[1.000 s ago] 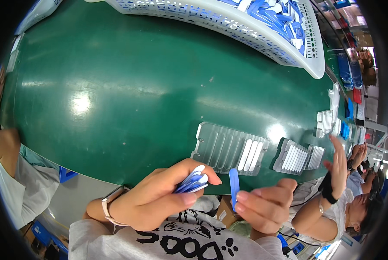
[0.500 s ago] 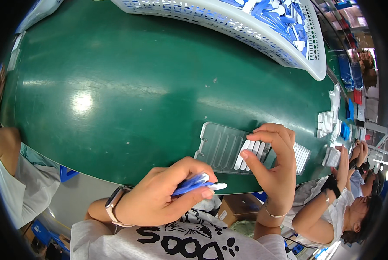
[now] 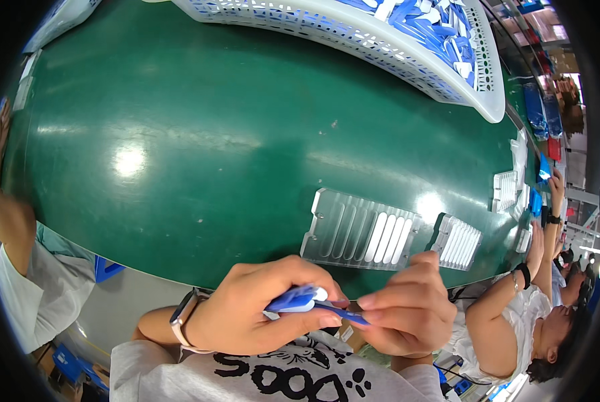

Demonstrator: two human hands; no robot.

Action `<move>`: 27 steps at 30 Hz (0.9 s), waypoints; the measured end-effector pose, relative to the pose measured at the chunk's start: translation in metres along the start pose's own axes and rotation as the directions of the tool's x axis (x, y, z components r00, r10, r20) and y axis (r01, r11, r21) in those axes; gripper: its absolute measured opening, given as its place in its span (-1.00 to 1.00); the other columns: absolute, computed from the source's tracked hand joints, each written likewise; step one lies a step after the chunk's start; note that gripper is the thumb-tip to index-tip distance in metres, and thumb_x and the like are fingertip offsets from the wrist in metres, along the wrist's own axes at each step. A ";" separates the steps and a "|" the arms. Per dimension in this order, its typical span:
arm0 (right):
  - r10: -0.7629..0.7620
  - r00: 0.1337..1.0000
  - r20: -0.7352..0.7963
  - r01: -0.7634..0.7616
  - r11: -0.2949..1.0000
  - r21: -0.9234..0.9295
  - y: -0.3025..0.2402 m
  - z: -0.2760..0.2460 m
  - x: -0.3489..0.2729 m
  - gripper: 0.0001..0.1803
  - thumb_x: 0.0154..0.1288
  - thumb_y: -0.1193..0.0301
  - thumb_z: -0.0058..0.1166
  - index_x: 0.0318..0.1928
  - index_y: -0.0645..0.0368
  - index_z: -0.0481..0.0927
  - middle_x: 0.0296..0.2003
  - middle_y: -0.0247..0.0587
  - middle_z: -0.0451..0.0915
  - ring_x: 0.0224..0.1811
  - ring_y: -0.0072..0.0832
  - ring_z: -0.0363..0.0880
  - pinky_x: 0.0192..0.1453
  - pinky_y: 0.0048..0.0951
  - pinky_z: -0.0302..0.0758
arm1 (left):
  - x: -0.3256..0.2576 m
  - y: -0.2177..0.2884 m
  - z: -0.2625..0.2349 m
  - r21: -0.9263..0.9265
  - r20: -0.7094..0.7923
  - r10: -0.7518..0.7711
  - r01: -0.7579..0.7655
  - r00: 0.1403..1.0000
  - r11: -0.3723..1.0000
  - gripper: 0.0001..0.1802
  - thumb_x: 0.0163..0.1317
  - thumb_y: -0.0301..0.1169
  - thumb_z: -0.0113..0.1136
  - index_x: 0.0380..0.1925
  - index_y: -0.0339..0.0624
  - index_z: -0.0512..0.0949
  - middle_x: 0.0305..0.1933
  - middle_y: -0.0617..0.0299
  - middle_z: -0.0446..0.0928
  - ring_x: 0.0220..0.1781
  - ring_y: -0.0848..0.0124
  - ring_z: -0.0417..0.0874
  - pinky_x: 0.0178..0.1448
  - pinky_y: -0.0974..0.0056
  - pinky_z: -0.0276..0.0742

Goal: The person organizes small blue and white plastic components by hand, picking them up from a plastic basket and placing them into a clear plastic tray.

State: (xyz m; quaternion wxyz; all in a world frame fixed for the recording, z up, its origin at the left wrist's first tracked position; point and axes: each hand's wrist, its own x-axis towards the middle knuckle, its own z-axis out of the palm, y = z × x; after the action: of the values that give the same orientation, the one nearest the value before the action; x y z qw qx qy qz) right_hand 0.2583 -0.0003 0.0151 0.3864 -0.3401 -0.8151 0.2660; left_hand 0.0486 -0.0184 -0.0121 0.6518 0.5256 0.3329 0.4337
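My left hand [image 3: 256,308] is closed round a small bundle of blue-and-white strips with rounded ends [image 3: 293,299]. One blue strip [image 3: 343,312] sticks out of it to the right, and my right hand [image 3: 410,311] pinches that strip's far end. Just beyond my hands, a clear slotted tray [image 3: 335,231] lies on the green table. Several white strips [image 3: 388,238] fill its right-hand slots, while the left-hand slots hold none. A second clear tray [image 3: 458,242], filled with white strips, sits to the right of it.
A large white perforated basket [image 3: 353,43] heaped with blue and white pieces stands at the far side of the green table [image 3: 179,120]. Another basket [image 3: 58,23] shows at the far left. Co-workers sit on both sides, an arm [image 3: 12,218] at left. More trays [image 3: 504,192] lie right.
My right hand has left the tray's white strips, moved back toward my left hand and taken the end of a blue strip. More white strips now show uncovered in the tray.
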 end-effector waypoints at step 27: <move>-0.561 0.817 0.132 0.553 0.697 -0.456 0.012 0.012 -0.021 -0.87 0.04 0.40 0.15 -0.42 -0.23 0.59 -0.38 -0.79 0.62 -0.31 -0.78 0.36 -0.23 -0.48 0.09 | 0.010 0.006 -0.008 -0.131 -0.027 -0.344 0.338 0.938 0.932 -0.71 -0.01 -0.62 0.39 -0.35 -0.19 0.45 -0.37 0.26 0.58 -0.37 0.63 0.55 -0.32 0.50 0.44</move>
State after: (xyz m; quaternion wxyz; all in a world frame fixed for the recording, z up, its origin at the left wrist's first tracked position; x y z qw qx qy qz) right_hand 0.2624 -0.0111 -0.0093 0.3602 -0.1635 -0.9154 -0.0741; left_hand 0.0441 -0.0055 -0.0075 0.7401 0.4073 0.4077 0.3466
